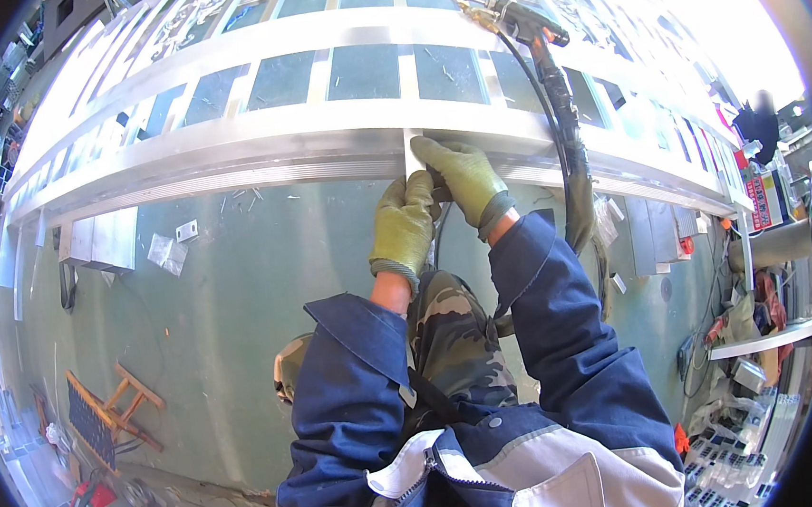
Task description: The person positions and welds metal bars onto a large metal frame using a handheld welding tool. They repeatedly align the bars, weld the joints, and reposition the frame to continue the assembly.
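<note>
In front of me stands a wide silvery metal frame (347, 115) of long rails and crossing bars. A short upright metal bar (410, 150) meets its near rail in the middle. My right hand (465, 177), in a yellow-green work glove, is closed at the bar's right side, fingertips pressed against it. My left hand (400, 223), gloved alike, is closed around the bar's lower end, close beside the right hand. The palms and part of the bar are hidden by the gloves. A welding torch (531, 29) with a copper-coloured tip lies across the frame, right of my hands.
A thick black cable (571, 164) hangs from the torch over the near rail, close to my right forearm. A metal box (105, 241) and a small plastic bag (168, 253) are below at left. A wooden stool (113, 410) lies lower left. Clutter fills the right side.
</note>
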Available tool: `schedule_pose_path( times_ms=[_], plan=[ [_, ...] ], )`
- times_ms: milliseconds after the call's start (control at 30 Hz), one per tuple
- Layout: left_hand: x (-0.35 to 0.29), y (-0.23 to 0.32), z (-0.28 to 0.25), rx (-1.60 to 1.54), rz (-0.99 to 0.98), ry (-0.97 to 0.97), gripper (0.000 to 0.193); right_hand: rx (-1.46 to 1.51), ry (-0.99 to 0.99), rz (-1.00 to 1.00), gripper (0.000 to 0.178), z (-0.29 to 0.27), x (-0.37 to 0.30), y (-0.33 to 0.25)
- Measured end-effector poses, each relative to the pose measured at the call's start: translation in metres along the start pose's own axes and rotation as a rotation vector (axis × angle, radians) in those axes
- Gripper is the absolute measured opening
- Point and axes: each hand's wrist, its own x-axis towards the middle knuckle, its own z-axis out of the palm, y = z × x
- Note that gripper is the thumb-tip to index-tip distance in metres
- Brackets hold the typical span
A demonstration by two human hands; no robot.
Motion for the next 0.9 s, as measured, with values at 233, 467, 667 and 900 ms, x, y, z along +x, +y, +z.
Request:
schedule_pose_path(
  times_ms=[233,467,667,900],
  plan=[
    [0.004,-0.006,-0.001,0.010,0.010,0.007,0.034,0.024,-0.010,-0.015,0.051,-0.001,0.003,0.005],
    [0.003,-0.005,-0.001,0.020,0.001,0.017,0.033,0.007,-0.001,-0.020,0.052,0.000,0.002,0.006],
    [0.000,0.001,0.002,-0.016,-0.009,-0.002,0.034,-0.064,-0.023,0.003,0.053,-0.005,-0.004,-0.002],
    [0.005,-0.006,-0.004,0.083,-0.019,0.021,0.039,-0.319,-0.007,-0.103,0.049,-0.044,-0.034,-0.031]
  ],
)
